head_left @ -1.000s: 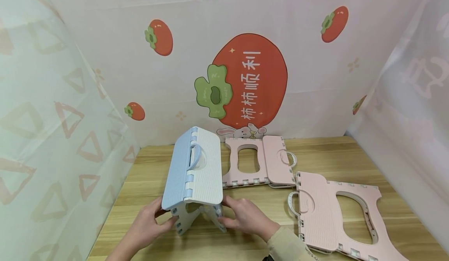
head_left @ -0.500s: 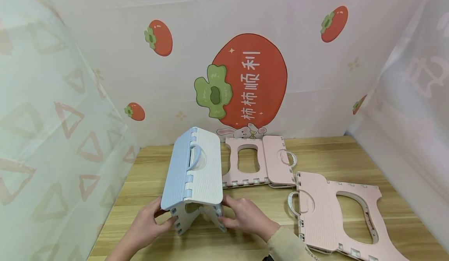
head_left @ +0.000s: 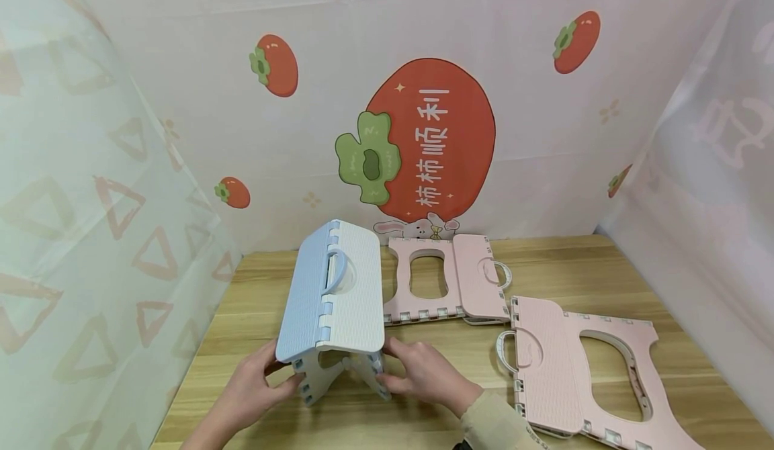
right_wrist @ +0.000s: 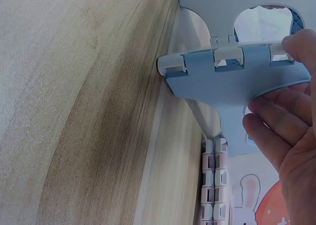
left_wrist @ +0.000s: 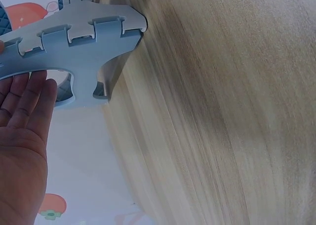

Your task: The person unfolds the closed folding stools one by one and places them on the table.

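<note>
A blue-and-white folding step stool [head_left: 358,289] stands partly unfolded on the table at the left. Its two-panel top is peaked like a roof along the hinge, with a blue carry handle [head_left: 336,272] in the middle. My left hand [head_left: 250,388] grips the left leg panel, fingers reaching into the cutout of that panel [left_wrist: 84,57] in the left wrist view. On the opposite side my right hand [head_left: 426,375] holds the right leg panel [right_wrist: 212,84], thumb on the hinged edge and fingers at the cutout. The top hides some fingertips in the head view.
Two pink folding stools lie flat on the wooden table [head_left: 242,329]: one pink stool [head_left: 478,275] behind and right of the blue one, another pink stool [head_left: 553,369] at the front right. A patterned cloth backdrop [head_left: 181,101] closes off the back and both sides.
The blue half of the stool's top has edged very slightly left, opening the peak a touch. Both hands keep their grip in nearly the same place.
</note>
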A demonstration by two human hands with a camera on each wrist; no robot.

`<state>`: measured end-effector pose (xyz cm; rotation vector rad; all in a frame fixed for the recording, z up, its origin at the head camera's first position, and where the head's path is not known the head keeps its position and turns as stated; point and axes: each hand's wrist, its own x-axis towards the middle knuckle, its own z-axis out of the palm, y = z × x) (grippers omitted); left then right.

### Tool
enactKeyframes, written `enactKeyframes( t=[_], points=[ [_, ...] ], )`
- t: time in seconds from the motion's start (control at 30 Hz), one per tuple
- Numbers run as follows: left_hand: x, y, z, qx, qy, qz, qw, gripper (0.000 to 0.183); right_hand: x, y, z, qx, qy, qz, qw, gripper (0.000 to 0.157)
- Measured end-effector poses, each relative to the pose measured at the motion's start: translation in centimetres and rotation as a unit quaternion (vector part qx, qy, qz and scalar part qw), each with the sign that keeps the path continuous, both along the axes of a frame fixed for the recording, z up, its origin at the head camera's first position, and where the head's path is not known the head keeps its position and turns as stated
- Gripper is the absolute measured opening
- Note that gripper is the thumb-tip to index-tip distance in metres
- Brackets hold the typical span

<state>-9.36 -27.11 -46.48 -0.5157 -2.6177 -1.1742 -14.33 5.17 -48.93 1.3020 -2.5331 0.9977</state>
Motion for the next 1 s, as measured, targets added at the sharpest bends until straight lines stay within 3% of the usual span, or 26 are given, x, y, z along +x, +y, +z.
enactKeyframes(
  t=[1.0],
  points=[
    [0.01,-0.43,-0.03,0.008,-0.014,0.001,0.9999,0.055,-0.06,0.0,-0.2,-0.021,0.017,0.012,1.0,0.053]
  ],
)
